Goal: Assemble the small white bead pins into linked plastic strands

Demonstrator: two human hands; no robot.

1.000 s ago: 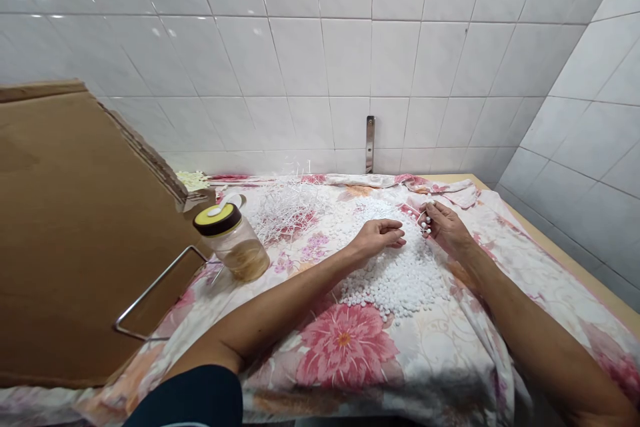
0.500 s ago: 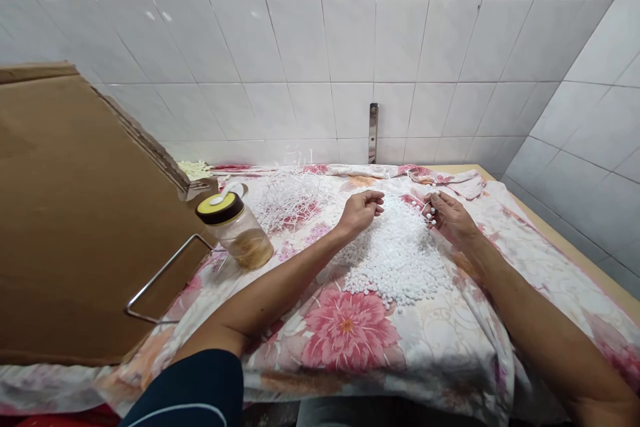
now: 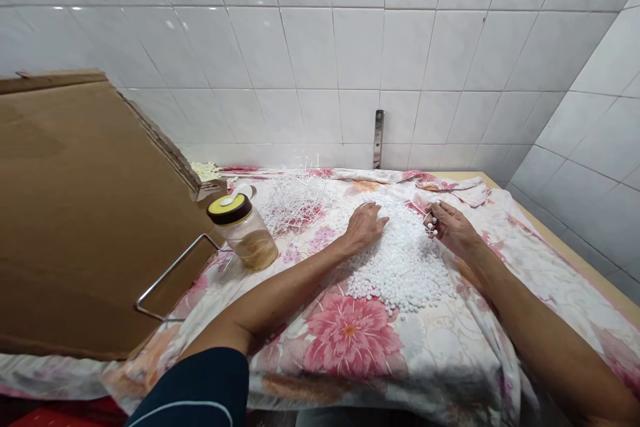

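Observation:
A heap of small white beads (image 3: 400,273) is spread on the flowered cloth (image 3: 440,340). My left hand (image 3: 364,227) lies at the heap's upper left edge, its thumb apart from the bent fingers and nothing visible in it. On the heap's right side, my right hand (image 3: 454,227) is closed in a pinch round thin white stems with beads (image 3: 431,227) at their ends. Its fingertips partly cover the stems. Beyond my left hand sits a loose tangle of thin white sticks (image 3: 295,203).
Left of the sticks stands a clear jar (image 3: 257,247) with a yellow and black lid and brownish contents. A large cardboard box (image 3: 90,227) and a bent metal bar (image 3: 170,273) are farther left. Behind the table rises a tiled wall (image 3: 310,47) with a metal strip (image 3: 378,140).
My left hand has come out of its pinch and dropped lower toward the beads, thumb apart. My right hand keeps its pinch on the stems. The view has shifted slightly.

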